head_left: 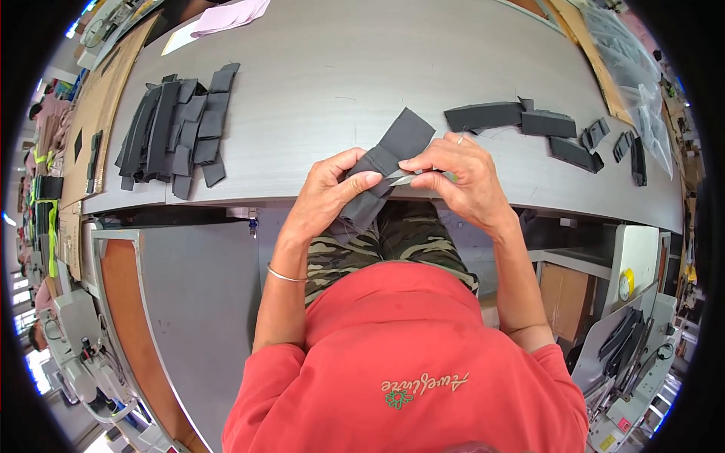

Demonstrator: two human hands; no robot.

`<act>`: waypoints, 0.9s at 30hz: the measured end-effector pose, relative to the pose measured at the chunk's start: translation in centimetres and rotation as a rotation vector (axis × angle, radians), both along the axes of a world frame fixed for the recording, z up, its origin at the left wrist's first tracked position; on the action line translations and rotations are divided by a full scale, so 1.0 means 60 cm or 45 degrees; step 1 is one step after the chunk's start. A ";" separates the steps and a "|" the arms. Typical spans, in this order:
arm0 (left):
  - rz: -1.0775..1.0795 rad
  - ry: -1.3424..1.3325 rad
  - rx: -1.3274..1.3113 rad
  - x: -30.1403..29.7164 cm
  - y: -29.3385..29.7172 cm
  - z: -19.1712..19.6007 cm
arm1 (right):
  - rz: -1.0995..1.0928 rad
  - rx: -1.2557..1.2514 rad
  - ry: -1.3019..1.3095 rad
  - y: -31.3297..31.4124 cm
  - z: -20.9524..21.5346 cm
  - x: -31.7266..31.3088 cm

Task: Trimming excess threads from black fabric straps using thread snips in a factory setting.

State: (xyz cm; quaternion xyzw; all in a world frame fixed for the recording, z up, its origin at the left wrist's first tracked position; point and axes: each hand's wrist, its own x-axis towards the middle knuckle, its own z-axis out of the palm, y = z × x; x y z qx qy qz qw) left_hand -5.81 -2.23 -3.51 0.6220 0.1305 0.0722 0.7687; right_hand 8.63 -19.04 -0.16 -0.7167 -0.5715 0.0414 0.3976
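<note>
My left hand [326,189] grips a dark grey strip of folded fabric [406,134] over the table's near edge, its thumb lying across the cloth. One end of the strip points up and away to the right; the other hangs above my lap, with loose threads at its lower edge. In my right hand [470,180] is a pair of small thread snips [400,180], pinched between thumb and fingers. Their pointed metal blades rest against the fabric near my left thumb. Most of the snips' handle is hidden by my fingers.
Overlapping dark fabric pieces [181,132] lie in a pile on the left of the grey table [317,83]. Several more pieces [483,115] are scattered at the right. Pink paper [230,16] sits at the far left, and clear plastic [634,75] lies along the right edge.
</note>
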 end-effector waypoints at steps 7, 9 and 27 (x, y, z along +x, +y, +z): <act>-0.039 0.043 0.071 0.002 0.005 0.005 | -0.030 -0.005 -0.014 0.001 -0.002 0.000; -0.040 0.048 0.061 0.003 0.006 0.003 | -0.030 0.009 -0.038 0.002 -0.004 0.001; 0.567 -0.268 0.905 0.034 -0.030 0.034 | -0.087 0.466 0.454 0.007 0.016 -0.029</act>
